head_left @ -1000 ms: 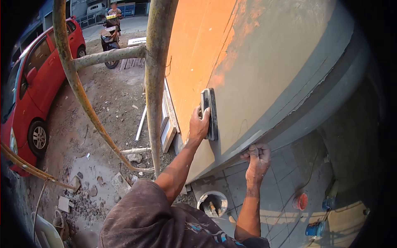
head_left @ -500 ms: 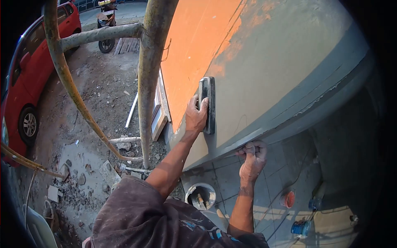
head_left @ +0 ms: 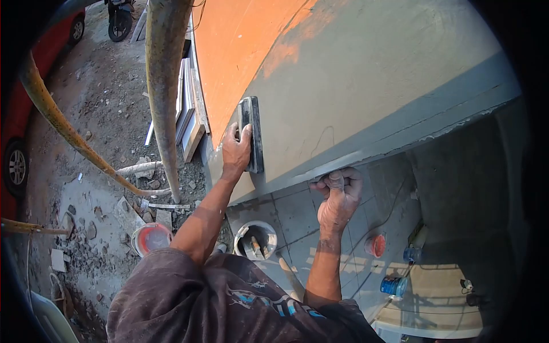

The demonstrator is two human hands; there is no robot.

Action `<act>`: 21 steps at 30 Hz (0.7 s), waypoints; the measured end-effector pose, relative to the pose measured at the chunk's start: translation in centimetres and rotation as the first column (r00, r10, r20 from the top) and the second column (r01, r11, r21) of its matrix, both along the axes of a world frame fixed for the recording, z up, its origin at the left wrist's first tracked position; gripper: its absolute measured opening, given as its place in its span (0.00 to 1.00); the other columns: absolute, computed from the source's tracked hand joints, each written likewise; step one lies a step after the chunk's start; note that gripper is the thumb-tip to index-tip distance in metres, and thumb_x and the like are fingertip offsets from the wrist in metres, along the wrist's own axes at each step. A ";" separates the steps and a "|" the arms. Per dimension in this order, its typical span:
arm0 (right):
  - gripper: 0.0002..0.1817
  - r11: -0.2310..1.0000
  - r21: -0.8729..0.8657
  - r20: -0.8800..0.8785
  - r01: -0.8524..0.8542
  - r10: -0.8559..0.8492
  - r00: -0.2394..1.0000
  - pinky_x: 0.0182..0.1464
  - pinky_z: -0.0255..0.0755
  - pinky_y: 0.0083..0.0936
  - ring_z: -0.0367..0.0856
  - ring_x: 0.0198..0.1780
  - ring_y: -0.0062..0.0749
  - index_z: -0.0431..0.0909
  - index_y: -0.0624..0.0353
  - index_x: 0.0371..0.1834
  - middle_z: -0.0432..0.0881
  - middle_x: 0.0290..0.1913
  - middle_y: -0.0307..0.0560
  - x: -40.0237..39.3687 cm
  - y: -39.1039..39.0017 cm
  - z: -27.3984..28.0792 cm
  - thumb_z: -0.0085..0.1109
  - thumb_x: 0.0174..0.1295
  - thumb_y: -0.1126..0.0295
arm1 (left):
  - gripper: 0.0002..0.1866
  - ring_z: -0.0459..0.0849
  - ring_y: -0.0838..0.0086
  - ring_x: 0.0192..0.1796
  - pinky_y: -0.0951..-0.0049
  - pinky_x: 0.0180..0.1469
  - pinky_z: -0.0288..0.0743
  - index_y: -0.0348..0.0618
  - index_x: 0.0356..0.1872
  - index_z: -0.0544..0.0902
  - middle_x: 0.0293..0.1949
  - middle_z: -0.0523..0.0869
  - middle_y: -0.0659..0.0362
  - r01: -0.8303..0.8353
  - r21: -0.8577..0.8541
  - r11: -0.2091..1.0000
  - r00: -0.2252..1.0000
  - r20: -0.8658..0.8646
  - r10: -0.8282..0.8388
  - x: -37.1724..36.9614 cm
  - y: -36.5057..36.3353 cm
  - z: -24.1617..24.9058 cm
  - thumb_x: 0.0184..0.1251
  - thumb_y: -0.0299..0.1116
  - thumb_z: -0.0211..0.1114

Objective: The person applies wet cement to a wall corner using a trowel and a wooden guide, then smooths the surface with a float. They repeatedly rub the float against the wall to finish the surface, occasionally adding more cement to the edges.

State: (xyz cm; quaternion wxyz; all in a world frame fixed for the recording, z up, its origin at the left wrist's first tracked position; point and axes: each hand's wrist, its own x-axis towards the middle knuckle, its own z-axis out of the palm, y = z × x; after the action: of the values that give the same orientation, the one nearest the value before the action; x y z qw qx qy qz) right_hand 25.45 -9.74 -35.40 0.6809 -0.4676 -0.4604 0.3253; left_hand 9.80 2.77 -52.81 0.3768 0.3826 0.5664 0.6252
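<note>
View from above, down a wall [head_left: 366, 74]. We see the left hand [head_left: 236, 152] closed around the handle of a float [head_left: 252, 134], whose flat face lies against the grey plaster just beside the edge of the orange paint [head_left: 240, 51]. The right hand [head_left: 338, 197] is curled shut over the lower lip of the wall, fingers hooked on the ledge [head_left: 400, 137]. Just left of the left arm we note a scaffold pole [head_left: 163, 86] running down toward rubble-strewn ground. Far below, between the two arms, stands a bucket [head_left: 255, 240] with tools inside; a red-rimmed tub [head_left: 150, 238] sits on the ground to its left.
</note>
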 end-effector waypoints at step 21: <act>0.12 0.997 0.033 -0.029 -0.072 0.073 0.997 0.34 0.82 0.23 0.81 0.30 0.23 0.73 0.61 0.41 0.82 0.33 0.44 0.6 0.0 -0.7 0.69 0.65 0.73 | 0.21 0.79 0.61 0.42 0.64 0.46 0.74 0.31 0.59 0.76 0.43 0.79 0.47 0.147 0.378 0.914 0.984 -0.146 -0.099 3.3 -11.7 6.2 0.71 0.34 0.66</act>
State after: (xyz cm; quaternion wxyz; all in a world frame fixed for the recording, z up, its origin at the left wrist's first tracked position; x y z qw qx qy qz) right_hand 26.04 -9.69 -36.07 0.6827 -0.4347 -0.4720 0.3495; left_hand 13.10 -8.90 -46.62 0.2966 0.5223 0.4288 0.6748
